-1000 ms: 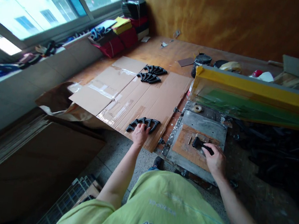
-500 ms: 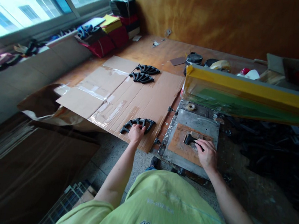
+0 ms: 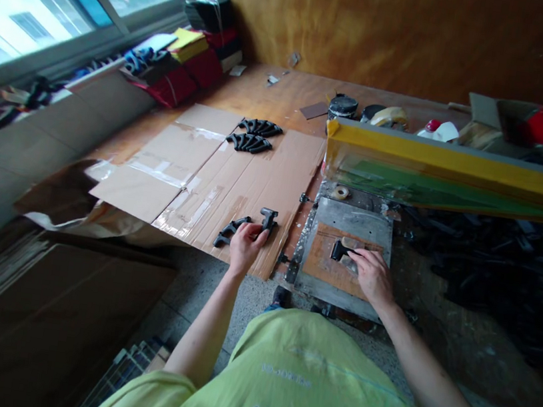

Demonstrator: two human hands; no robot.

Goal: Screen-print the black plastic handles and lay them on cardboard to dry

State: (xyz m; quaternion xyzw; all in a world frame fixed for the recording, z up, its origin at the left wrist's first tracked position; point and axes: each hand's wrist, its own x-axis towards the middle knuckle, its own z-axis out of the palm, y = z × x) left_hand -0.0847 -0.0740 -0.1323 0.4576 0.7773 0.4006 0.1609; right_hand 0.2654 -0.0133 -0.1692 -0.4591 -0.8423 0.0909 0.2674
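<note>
My left hand (image 3: pixel 245 247) is closed around a black T-shaped plastic piece (image 3: pixel 268 215), whose wide head points up and away from me. Beneath and beside that hand, other black pieces (image 3: pixel 228 230) lie on the flat cardboard (image 3: pixel 211 198), partly hidden by my fingers. On the right, my right hand (image 3: pixel 373 276) pinches the thin end of a second black T-shaped piece (image 3: pixel 338 250). Its head rests over a brown pad (image 3: pixel 319 264) on the grey metal plate (image 3: pixel 330 215). Farther back on the cardboard, similar pieces (image 3: pixel 250 143) lie nested in two rows.
Behind the plate, a raised screen frame (image 3: pixel 434 156) with yellow tape and green mesh spans the right. A large heap of black pieces (image 3: pixel 503 283) fills the area under it. A tape roll (image 3: pixel 341 192), a dark can (image 3: pixel 342 108) and red boxes (image 3: pixel 202 69) stand around.
My left hand has lifted a black piece from the near row and turned its head upward. My right hand keeps its piece at the brown pad. The view has shifted slightly.
</note>
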